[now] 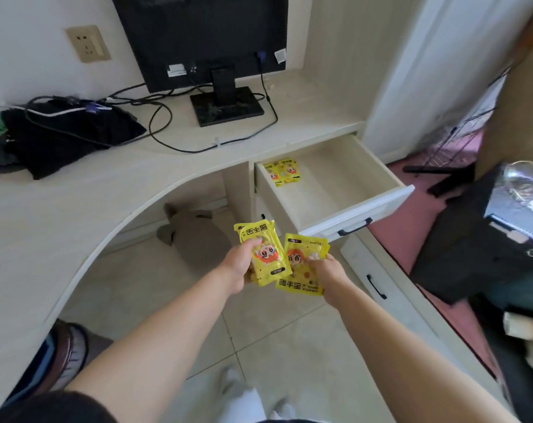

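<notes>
We hold two small stacks of yellow packets in front of us. Our left hand (239, 267) grips the left stack (266, 254), thumb curled over its face and fingers behind. That stack tilts toward eleven o'clock. Our right hand (329, 276) pinches the right stack (299, 261) from its three o'clock edge, fingertips lying across the printed face. The stacks sit just beside each other, nearly touching at their inner edges. Both hands come in from six o'clock on outstretched bare arms that converge toward twelve, wrists fairly straight.

We judge these packets light, thin and pliant, with a glossy film that will let one slide on another, so a loose stack could fan out or shed a packet. The best hold is a flat pinch across the middle, thumb on one face and fingers on the other, not at a sealed edge. They look sturdy enough for firm pressure.

The open drawer (381, 203) lies at one o'clock from the hands, well apart. More packets (285, 172) lie in its eleven o'clock corner.
</notes>
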